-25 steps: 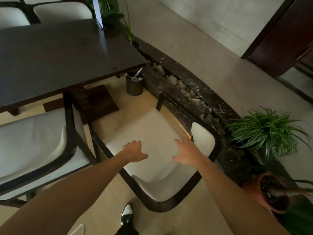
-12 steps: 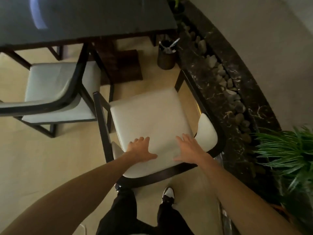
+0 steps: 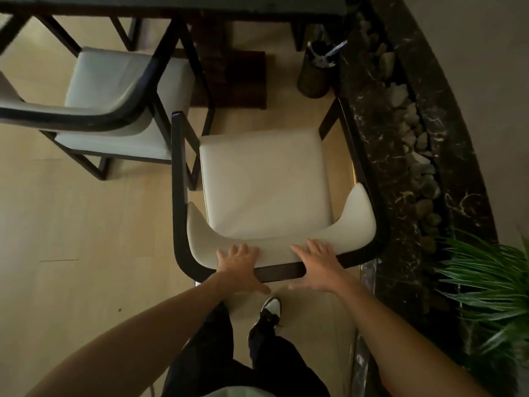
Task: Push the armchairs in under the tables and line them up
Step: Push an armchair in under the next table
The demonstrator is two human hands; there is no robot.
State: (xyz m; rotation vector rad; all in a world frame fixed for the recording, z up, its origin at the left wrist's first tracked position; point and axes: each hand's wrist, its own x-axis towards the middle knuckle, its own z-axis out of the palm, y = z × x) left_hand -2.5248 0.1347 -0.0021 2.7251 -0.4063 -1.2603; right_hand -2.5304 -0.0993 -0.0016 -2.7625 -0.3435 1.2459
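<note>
A dark-framed armchair with a cream seat (image 3: 263, 184) stands right below me, its open front facing the dark table (image 3: 177, 2) at the top. My left hand (image 3: 239, 267) and my right hand (image 3: 316, 265) both lie on the top of its curved backrest, fingers spread over the cream padding and thumbs behind the dark rail. A second armchair (image 3: 114, 96) of the same kind stands to the left, its front partly under the table.
A dark marble planter curb (image 3: 372, 116) filled with stones runs close along the chair's right side. A small dark bin (image 3: 313, 73) sits by the table's right leg. A green plant (image 3: 492, 285) is at right. My shoe (image 3: 270, 309) is just behind the chair.
My view tipped down and I stepped behind the chair. Both hands moved back from the seat cushion onto the backrest top, and the chair now faces the table squarely.
</note>
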